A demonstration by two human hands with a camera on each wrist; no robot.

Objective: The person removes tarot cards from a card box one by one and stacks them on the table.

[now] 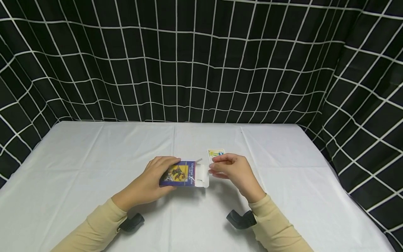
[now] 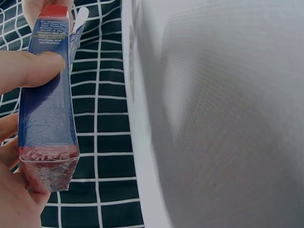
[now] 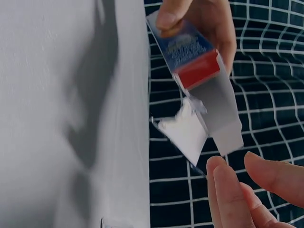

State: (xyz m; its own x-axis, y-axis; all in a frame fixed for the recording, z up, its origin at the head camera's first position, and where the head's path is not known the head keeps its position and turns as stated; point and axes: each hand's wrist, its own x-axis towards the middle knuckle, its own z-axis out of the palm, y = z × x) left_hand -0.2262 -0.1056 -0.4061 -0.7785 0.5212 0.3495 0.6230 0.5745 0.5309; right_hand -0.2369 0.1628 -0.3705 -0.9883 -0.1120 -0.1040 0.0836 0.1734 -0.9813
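My left hand (image 1: 150, 182) grips a blue tarot card box (image 1: 177, 174) by its long edges, holding it above the table. The box has a yellow picture panel, and its white end flap (image 1: 202, 176) hangs open towards the right. In the left wrist view, the thumb (image 2: 40, 69) presses on the box's narrow blue side. Just off the opened end is my right hand (image 1: 237, 173), thumb and fingertips apart with nothing between them. Behind its fingers, a white-bordered picture card (image 1: 215, 152) lies on the table, partly hidden by them.
A white cloth (image 1: 110, 150) with fold creases covers the table. Black curtains (image 1: 189, 73) with a white grid stand behind it and along both sides. Dark wrist mounts (image 1: 241, 219) stick out beneath both beige sleeves (image 1: 277, 224).
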